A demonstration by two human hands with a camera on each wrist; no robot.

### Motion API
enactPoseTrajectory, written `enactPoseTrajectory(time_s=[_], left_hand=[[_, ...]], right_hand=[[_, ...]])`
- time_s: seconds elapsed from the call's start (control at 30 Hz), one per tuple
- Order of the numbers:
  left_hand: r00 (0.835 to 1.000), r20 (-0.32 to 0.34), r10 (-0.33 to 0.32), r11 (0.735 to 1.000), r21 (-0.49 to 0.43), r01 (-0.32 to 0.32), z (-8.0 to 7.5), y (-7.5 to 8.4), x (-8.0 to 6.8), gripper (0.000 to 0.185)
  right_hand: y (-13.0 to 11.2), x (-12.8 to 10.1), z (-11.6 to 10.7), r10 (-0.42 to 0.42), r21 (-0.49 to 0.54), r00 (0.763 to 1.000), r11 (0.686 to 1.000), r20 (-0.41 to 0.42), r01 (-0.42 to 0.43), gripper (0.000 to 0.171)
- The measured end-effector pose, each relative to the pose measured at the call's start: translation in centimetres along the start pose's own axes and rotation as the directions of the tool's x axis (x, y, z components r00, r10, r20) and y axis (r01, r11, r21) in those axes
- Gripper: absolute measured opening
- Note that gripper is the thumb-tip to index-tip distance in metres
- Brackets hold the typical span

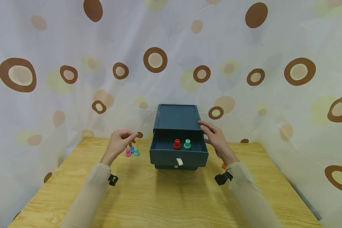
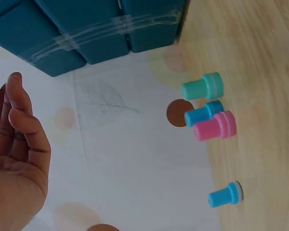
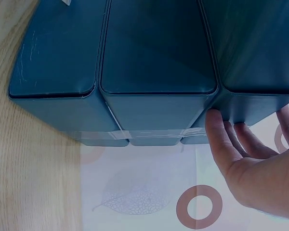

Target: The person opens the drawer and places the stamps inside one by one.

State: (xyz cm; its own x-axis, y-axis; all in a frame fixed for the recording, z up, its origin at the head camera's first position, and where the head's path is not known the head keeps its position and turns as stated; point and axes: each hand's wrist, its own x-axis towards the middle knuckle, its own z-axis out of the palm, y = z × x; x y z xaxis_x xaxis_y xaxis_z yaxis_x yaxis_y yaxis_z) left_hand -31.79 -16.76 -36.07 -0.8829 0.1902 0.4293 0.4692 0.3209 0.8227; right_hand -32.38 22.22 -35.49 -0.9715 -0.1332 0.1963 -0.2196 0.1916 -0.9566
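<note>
A dark teal drawer unit (image 1: 176, 117) stands on the table, its top drawer (image 1: 179, 157) pulled out. Inside the drawer sit a red stamp-like piece (image 1: 177, 144) and a mint green one (image 1: 187, 145), both upright. My right hand (image 1: 219, 142) touches the unit's right side near its top with extended fingers (image 3: 221, 134). To the left of the unit, my left hand (image 1: 121, 144) hovers with loosely bent fingers, nothing in it. Near and below it stand a pink piece (image 2: 214, 126), a blue piece (image 2: 202, 114), a green piece (image 2: 202, 86) and a separate light blue piece (image 2: 225, 195).
An orange piece (image 1: 224, 166) shows partly behind the right wrist. The drawer has a white pull tab (image 1: 179, 161). Clear tape (image 3: 135, 134) runs across the unit's side. A patterned sheet (image 1: 176, 85) hangs behind the wooden table (image 1: 171, 202).
</note>
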Motion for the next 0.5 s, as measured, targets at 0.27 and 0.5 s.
enactPoseTrajectory(time_s=[0.27,0.5], left_hand=[[0.997,-0.036,-0.065,0.997,-0.036,0.064,-1.1,-2.0,-1.2,0.022],[0.99,-0.044,-0.134,0.991,0.002,0.134,-1.8,-3.5,-2.2,0.025]], right_hand=[[0.0,0.2,0.1,0.012,0.005,1.0,1.0,-0.001,-0.012,0.053],[0.0,0.2,-0.2,0.003,0.002,1.0,1.0,0.006,-0.003,0.053]])
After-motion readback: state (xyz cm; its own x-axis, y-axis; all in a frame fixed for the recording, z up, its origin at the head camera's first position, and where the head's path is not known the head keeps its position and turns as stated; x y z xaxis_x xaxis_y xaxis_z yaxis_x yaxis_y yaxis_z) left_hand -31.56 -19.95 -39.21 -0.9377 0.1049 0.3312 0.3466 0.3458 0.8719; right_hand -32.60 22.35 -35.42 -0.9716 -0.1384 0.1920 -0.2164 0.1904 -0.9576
